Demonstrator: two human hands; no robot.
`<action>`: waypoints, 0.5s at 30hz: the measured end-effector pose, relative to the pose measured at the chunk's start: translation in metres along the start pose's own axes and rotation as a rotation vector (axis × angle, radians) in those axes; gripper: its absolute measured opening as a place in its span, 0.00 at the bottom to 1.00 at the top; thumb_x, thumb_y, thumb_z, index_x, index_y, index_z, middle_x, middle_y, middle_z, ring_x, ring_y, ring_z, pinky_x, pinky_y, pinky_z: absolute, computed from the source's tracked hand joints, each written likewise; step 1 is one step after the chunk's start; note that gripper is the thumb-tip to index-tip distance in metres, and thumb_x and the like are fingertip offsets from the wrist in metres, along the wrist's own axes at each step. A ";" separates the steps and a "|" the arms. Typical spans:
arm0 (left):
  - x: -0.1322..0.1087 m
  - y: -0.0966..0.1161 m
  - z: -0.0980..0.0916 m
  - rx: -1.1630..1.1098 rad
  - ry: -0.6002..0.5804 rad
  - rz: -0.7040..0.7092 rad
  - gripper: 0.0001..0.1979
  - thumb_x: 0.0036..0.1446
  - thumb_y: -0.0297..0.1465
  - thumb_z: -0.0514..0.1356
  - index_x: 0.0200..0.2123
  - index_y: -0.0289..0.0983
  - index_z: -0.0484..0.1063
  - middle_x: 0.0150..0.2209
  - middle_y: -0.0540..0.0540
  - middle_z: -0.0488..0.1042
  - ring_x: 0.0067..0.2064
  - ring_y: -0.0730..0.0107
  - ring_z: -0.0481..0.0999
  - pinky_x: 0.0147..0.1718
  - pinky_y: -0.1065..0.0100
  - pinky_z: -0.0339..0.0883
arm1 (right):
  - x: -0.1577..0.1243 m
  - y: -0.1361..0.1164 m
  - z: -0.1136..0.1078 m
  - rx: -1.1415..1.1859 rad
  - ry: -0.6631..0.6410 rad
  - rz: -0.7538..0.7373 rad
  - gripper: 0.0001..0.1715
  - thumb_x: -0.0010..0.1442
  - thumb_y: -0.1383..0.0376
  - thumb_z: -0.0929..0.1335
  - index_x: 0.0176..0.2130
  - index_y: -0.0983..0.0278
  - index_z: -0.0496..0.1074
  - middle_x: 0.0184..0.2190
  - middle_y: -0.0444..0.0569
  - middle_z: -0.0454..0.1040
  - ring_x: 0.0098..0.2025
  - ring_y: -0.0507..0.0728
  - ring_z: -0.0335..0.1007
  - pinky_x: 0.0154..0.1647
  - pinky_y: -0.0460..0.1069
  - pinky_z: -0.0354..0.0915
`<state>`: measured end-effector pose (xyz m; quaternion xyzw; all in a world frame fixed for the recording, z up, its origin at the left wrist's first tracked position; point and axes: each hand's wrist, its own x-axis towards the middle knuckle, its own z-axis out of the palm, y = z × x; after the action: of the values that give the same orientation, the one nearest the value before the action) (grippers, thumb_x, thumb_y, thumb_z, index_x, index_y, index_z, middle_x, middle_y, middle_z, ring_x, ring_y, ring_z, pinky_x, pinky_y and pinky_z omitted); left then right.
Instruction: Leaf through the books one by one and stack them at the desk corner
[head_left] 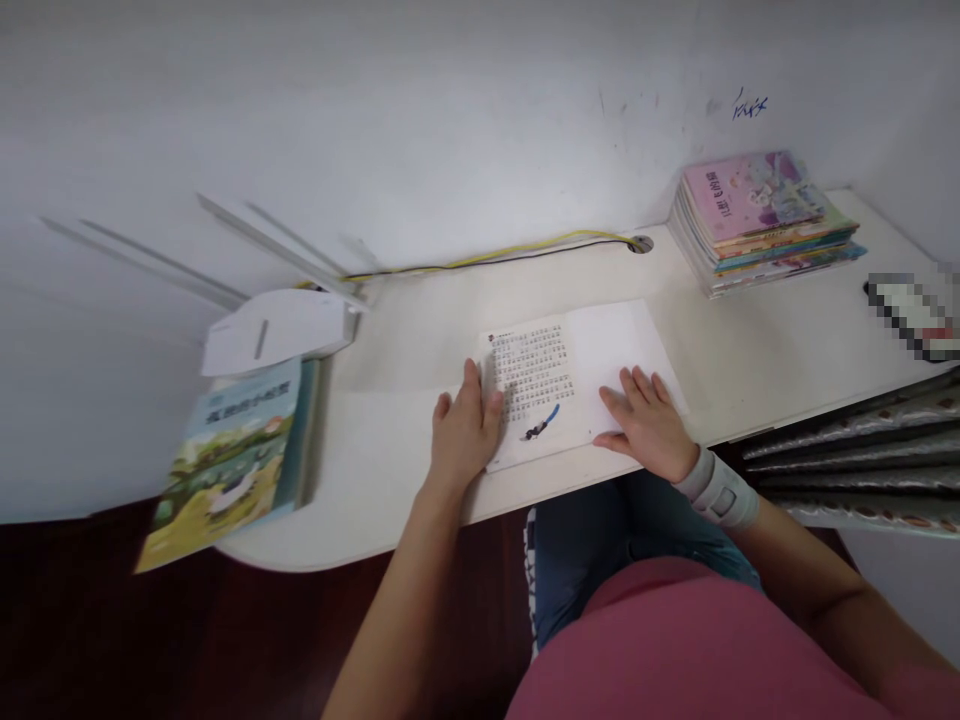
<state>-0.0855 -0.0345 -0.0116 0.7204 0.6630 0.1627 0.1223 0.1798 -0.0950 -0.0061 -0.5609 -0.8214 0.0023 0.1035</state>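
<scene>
An open book (570, 375) lies on the white desk (750, 350), its left page printed with text and a small blue drawing. My left hand (465, 425) rests flat on the book's left edge, fingers together and stretched out. On the blank right page lies my right hand (646, 420), flat with its fingers slightly spread. A white band sits on my right wrist. Neither hand holds anything.
A stack of colourful books (765, 220) stands at the desk's back right. An illustrated green book (232, 455) lies at the left edge beside a white desk lamp (277, 325). A yellow and black cable (510, 253) runs along the wall. A blurred object (911, 310) sits at the far right.
</scene>
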 end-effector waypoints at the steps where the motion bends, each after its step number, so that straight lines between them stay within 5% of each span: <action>1: 0.000 0.001 0.000 0.006 -0.004 -0.001 0.36 0.63 0.46 0.39 0.68 0.31 0.43 0.65 0.34 0.58 0.64 0.52 0.61 0.63 0.46 0.46 | 0.000 0.000 0.000 -0.001 0.003 -0.001 0.40 0.60 0.43 0.61 0.60 0.67 0.64 0.63 0.68 0.58 0.66 0.71 0.50 0.64 0.65 0.48; 15: -0.001 0.004 0.000 0.105 -0.046 0.045 0.33 0.64 0.45 0.40 0.67 0.34 0.49 0.65 0.36 0.58 0.66 0.53 0.57 0.62 0.43 0.44 | -0.003 0.007 0.004 -0.006 0.030 -0.014 0.39 0.61 0.44 0.61 0.60 0.67 0.64 0.63 0.68 0.58 0.66 0.71 0.50 0.64 0.65 0.47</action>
<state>-0.0817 -0.0362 -0.0099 0.7440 0.6514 0.1138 0.0961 0.1867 -0.0948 -0.0111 -0.5555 -0.8236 -0.0093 0.1143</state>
